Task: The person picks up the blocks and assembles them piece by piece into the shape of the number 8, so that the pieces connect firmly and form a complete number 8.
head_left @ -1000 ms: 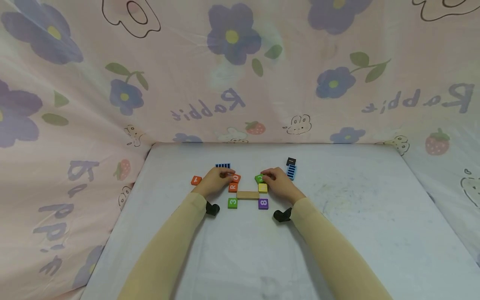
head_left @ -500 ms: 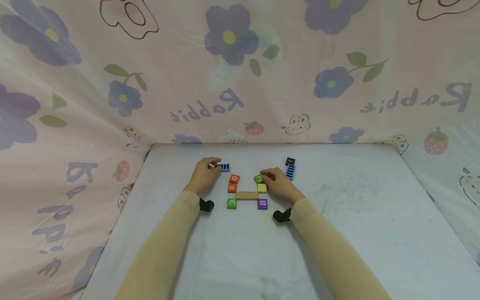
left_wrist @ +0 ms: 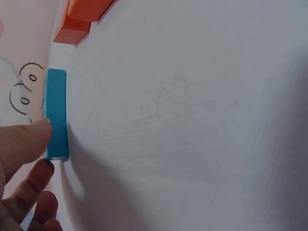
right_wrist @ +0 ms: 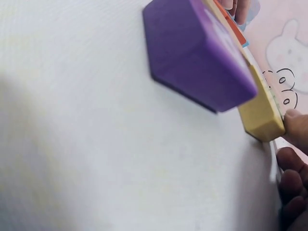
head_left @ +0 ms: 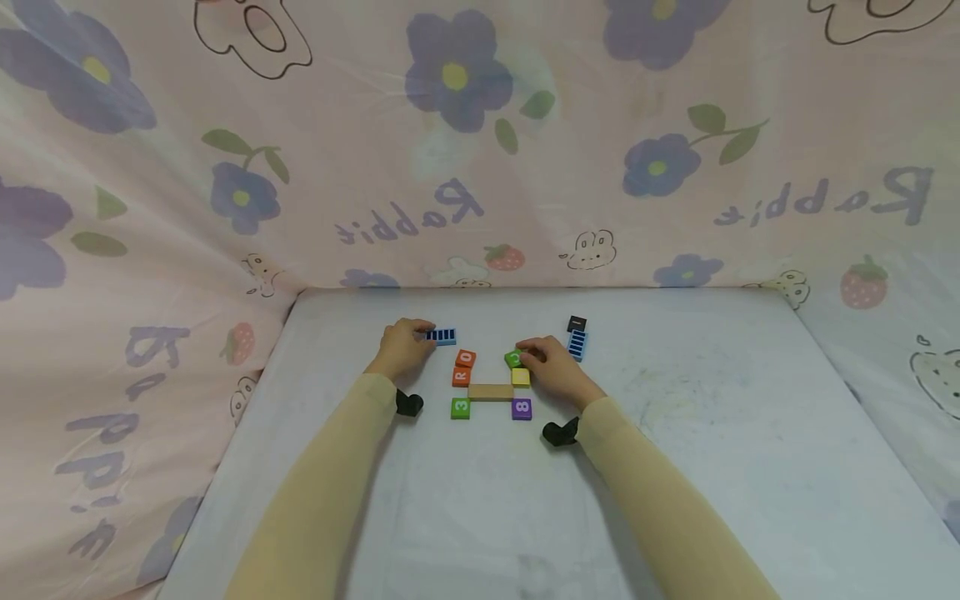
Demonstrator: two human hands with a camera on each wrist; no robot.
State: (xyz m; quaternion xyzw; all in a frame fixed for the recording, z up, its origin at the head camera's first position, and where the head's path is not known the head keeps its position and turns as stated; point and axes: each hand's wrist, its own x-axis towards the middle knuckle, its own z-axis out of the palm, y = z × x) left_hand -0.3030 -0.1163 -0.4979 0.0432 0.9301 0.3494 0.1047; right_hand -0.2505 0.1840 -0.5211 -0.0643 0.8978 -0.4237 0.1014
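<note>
Blue block [left_wrist: 57, 98] at left fingers [left_wrist: 32, 185]

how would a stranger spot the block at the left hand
On the white table, find the left hand, left of the orange blocks. It touches a blue block with dark stripes; the other striped block lies next to a black block.

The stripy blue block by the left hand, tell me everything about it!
The stripy blue block is a long, flat-sided bar. Its top has dark stripes across light blue, and its plain blue side looks smooth. It may be painted wood. It lies on the white table, running left to right in the head view, just beyond the orange O tile. The left hand pinches its left end, thumb on the near side.
</note>
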